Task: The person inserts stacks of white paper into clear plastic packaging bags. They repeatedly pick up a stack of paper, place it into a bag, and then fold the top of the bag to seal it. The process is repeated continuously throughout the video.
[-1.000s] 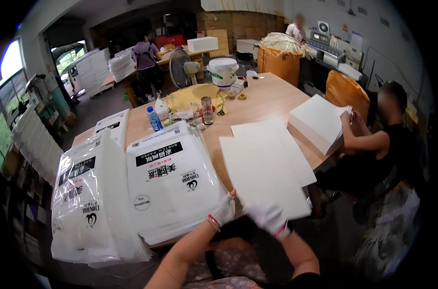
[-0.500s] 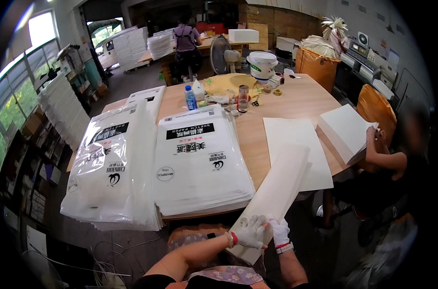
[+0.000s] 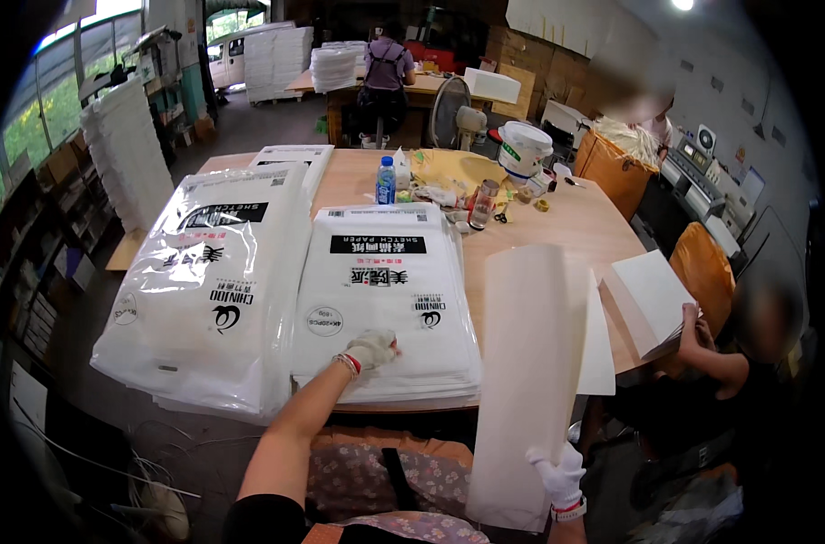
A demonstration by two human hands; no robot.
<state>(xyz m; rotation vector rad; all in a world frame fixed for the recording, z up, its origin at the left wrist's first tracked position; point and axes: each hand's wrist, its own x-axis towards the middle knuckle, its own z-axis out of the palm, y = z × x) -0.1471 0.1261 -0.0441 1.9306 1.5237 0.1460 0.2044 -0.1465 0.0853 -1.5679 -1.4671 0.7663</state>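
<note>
My left hand (image 3: 373,348), in a pale glove with bare fingertips, rests over the lower part of the top bag on the middle stack of clear printed paper bags (image 3: 385,317). It holds nothing that I can see, its fingers stretched to the right. In its white glove, my right hand (image 3: 560,473) grips the right edge of a bundle of large cream paper sheets (image 3: 527,363). The bundle curves lengthwise and stands steeply from my lap over the table's front edge. Behind it, a flat white sheet (image 3: 597,349) is partly covered.
Another stack of glossy bags (image 3: 204,290) lies to the left. A blue-capped bottle (image 3: 386,181), a glass (image 3: 484,204), scissors (image 3: 500,218) and a white bucket (image 3: 524,150) stand or lie farther back. At right, a co-worker's hands (image 3: 693,326) hold a thick paper stack (image 3: 646,290).
My left hand has let go of the paper sheets and moved left onto the middle bag stack. My right hand has kept the sheets, which now stand more upright. The view has shifted.
</note>
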